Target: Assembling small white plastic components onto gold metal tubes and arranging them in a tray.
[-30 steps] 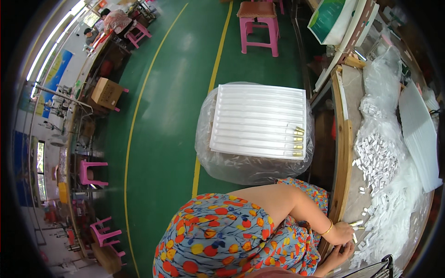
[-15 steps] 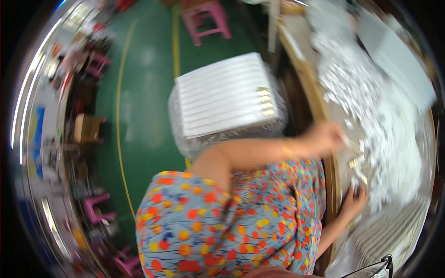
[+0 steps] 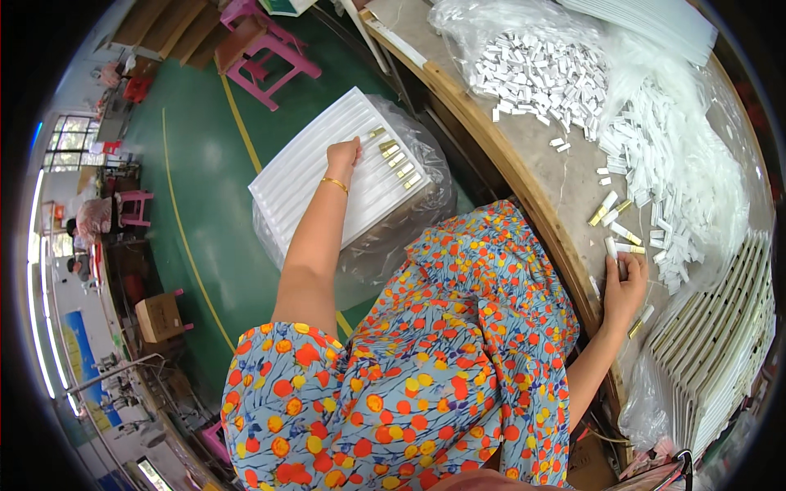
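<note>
My left hand [image 3: 345, 153], a bracelet at its wrist, is closed over the white grooved tray [image 3: 307, 184]. It pinches what looks like a small white-and-gold tube [image 3: 374, 133], its gold end showing past the fingers; the rest is partly hidden. Several similar tubes [image 3: 399, 161] lie in the grooves along the tray's right side. On the table, my right hand [image 3: 625, 282] is closed around a short white tube [image 3: 611, 247], which stands up between thumb and fingers. More white-and-gold tubes [image 3: 604, 208] lie just beyond that hand.
Many small white pieces [image 3: 544, 74] are heaped on the table [image 3: 524, 151], partly over clear plastic. A stack of ribbed white trays [image 3: 712, 319] stands at the right. Clear plastic [image 3: 381, 258] surrounds the tray's base. Pink stools [image 3: 274, 74] stand on the green floor.
My left hand has swung from the table across to the tray on the left. My right hand remains at the table beside the tubes. The view has turned.
</note>
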Available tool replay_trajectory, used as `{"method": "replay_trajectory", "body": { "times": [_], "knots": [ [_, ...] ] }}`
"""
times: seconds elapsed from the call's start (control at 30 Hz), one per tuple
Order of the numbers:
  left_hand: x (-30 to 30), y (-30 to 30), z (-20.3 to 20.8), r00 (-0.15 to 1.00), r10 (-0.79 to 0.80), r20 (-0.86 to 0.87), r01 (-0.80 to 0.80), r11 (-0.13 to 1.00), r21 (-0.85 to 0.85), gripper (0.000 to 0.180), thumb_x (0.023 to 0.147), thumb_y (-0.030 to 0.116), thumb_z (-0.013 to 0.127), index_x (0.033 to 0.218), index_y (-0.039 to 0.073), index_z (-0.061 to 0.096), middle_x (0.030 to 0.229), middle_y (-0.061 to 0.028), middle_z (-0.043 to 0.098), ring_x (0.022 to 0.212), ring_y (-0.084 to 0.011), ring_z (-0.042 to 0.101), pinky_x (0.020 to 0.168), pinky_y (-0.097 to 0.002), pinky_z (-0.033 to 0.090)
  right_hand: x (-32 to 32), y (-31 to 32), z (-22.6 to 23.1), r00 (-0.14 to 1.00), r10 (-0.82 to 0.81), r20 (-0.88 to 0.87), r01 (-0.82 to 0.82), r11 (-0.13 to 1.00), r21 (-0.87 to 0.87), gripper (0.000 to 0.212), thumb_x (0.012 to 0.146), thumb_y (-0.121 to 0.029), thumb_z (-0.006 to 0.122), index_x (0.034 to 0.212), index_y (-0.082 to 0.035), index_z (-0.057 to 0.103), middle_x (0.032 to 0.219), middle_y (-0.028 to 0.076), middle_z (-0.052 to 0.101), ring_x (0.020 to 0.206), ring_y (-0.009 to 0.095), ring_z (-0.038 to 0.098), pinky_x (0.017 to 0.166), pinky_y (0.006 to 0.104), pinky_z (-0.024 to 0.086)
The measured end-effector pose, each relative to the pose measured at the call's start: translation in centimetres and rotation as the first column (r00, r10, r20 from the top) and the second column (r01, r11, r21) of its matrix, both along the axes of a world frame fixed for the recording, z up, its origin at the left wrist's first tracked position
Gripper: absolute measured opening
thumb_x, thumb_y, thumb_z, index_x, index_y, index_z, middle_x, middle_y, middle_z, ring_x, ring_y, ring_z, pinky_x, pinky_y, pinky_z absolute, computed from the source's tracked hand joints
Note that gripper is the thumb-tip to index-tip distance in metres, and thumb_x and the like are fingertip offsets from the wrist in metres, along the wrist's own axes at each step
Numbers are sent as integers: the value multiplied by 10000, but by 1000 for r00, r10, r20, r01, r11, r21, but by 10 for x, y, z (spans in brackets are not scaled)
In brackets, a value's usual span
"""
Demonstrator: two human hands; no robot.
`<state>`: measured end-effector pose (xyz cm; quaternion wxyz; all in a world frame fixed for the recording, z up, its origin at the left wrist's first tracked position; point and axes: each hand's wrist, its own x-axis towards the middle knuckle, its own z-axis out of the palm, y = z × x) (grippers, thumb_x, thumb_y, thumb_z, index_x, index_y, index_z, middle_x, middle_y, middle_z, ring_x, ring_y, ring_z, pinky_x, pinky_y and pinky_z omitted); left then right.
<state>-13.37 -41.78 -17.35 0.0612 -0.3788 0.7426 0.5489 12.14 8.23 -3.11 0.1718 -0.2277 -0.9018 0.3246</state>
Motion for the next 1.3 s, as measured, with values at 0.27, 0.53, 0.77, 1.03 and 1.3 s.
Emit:
{"method": "replay_trajectory", "body": {
  "times": [0.27,0.53,0.77,1.03,1.3],
  "knots": [
    [-11,-8,-18,996,62,65,-60,998,-37,276,787,222,693,618,28,596,582,-44,546,463,-117,421,410,-258,322,-1,2,-2,999,45,-20,-42,991,129,158,775,-85,678,883,-1,600,929,80,551,870,203,531,771,276,418],
    [-10,-19,-19,990,-111,88,134,936,-325,322,700,308,738,579,33,624,569,-70,592,455,-173,492,471,-319,400,-3,0,-1,1000,17,15,-19,995,102,161,772,-92,681,881,-4,601,928,95,545,888,230,528,793,298,416],
    [11,-7,-7,838,-530,-128,317,665,-676,273,683,278,736,754,21,680,734,-138,639,667,-279,595,675,-342,482,-5,-2,-1,1000,28,-15,-26,996,85,160,763,-88,687,876,-10,604,905,93,542,864,238,530,764,306,424],
    [24,12,-6,653,-734,-187,344,508,-790,144,740,148,672,846,54,699,905,-138,607,829,-295,581,768,-359,465,-9,-2,3,999,37,7,-38,996,82,159,755,-82,689,872,-8,611,891,97,548,846,245,530,753,311,426],
    [8,17,-38,671,-724,-157,362,505,-783,131,744,137,652,811,33,692,898,-150,617,858,-313,578,805,-372,454,8,5,5,1000,-16,-8,17,993,116,194,720,-76,699,884,-19,614,970,136,555,906,292,544,776,344,442]
  ]
}}
